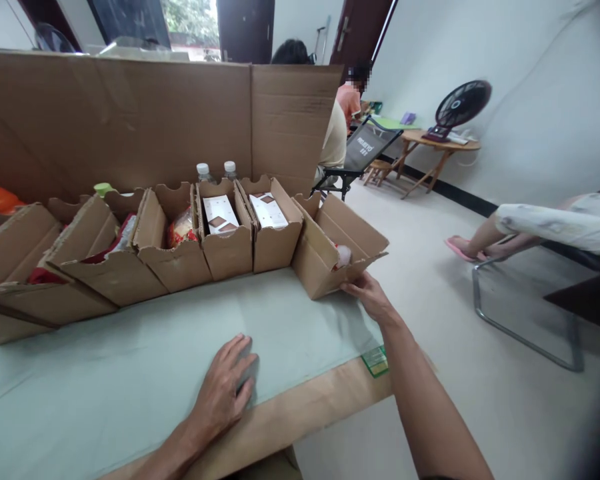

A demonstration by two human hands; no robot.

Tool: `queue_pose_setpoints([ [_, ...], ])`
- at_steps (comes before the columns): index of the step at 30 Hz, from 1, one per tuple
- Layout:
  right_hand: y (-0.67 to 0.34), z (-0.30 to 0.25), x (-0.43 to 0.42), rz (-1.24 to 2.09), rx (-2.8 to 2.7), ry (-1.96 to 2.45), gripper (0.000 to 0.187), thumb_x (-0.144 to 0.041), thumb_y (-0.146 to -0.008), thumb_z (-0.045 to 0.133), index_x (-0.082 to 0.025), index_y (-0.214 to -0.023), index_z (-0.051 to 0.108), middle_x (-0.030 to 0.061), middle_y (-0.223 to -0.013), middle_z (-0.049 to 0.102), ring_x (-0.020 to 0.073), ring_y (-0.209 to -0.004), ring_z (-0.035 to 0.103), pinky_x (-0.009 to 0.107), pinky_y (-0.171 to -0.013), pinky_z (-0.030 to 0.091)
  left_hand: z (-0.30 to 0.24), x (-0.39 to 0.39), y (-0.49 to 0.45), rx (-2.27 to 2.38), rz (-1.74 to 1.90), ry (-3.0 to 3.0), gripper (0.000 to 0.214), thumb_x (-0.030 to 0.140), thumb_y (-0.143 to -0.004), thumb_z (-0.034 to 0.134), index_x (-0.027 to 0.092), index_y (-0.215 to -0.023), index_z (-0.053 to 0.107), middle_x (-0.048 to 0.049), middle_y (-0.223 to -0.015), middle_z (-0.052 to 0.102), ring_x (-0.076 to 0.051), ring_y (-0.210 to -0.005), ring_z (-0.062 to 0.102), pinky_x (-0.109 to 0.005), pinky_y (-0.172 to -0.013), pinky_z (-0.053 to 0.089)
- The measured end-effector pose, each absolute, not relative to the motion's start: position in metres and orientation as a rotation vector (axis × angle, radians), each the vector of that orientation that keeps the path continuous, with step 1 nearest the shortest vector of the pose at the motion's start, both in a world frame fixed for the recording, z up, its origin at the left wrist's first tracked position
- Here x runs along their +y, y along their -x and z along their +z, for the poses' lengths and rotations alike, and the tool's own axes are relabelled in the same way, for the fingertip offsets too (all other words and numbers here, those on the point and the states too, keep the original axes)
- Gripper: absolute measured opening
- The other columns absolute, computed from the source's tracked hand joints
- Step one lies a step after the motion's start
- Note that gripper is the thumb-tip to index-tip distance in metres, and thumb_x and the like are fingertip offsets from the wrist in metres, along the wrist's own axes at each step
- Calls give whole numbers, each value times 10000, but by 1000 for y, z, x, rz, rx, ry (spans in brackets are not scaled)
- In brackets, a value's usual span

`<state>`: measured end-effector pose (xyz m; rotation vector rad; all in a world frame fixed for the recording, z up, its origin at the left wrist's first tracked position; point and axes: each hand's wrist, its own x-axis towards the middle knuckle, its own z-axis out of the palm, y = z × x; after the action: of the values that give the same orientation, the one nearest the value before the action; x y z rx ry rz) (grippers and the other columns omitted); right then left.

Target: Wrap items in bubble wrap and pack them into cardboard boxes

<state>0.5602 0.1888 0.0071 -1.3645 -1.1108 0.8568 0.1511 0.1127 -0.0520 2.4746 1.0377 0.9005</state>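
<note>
My left hand (225, 380) lies on the pale green tablecloth (145, 360) with its fingers stretched out, holding nothing. At the right end of a row of open cardboard boxes, my right hand (373, 297) grips the lower front corner of the last cardboard box (313, 263). Its fingertips are partly hidden there. This box sits slightly askew, with a pale rounded item (344, 255) and a bit of red inside. To its left, two boxes hold white printed cartons (269, 211). Another contains a red-and-clear packet (183, 229).
A tall cardboard panel (145, 120) stands behind the boxes, with two white-capped bottles (203, 172) before it. A green card (377, 362) lies by the table's front edge. Beyond are a folding chair (365, 147), a fan (457, 107) and several people.
</note>
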Motion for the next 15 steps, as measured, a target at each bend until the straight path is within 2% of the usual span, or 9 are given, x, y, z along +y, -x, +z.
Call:
queue_pose_setpoints([
  [9, -556, 12, 264, 869, -1160, 1340, 599, -479, -528, 891, -226, -1042, 716, 80, -1100, 791, 286, -1026, 702, 474, -975, 549, -50, 112, -153, 1040, 914, -2497, 422, 97, -861, 551, 224, -1237, 693, -140, -1467, 637, -341, -1403, 562, -550, -1066, 577],
  [15, -539, 15, 256, 582, -1098, 1451, 552, -489, -606, 828, -192, -1058, 716, 103, -1076, 779, 297, -1039, 691, 499, -955, 549, -48, 112, -155, 1046, 933, -2475, 451, 68, -830, 536, 209, -1232, 684, -139, -1458, 642, -330, -1411, 549, -541, -1063, 580],
])
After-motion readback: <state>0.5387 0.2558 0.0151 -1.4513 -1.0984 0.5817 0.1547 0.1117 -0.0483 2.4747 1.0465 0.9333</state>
